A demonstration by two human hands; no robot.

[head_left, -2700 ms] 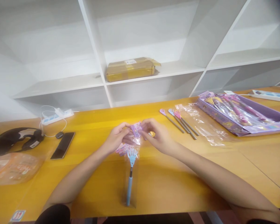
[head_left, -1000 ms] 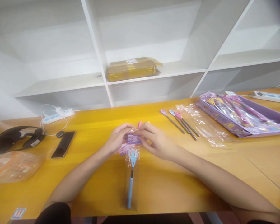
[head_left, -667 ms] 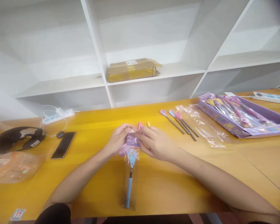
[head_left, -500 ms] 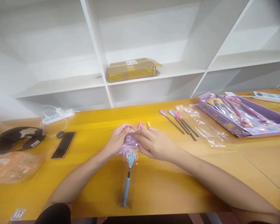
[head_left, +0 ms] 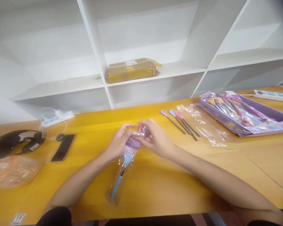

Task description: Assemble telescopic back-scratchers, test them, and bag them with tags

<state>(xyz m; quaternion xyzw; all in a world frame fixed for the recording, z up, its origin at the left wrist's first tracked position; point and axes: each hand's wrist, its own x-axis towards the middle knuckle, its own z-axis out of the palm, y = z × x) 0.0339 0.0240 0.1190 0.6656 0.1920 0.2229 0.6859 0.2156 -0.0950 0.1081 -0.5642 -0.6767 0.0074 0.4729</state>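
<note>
Blue scratcher (head_left: 128, 158) is bagged; left hand (head_left: 119, 140) and right hand (head_left: 157, 138) pinch the bag's (head_left: 126, 173) top; rods (head_left: 183, 125) right of it lie unbagged.

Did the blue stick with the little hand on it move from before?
Yes. The blue stick has swung: its handle end is now farther left, nearer the phone lying on the table.

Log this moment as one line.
left hand | right hand | both at top end of clear bag | blue backscratcher inside, slanted
</note>
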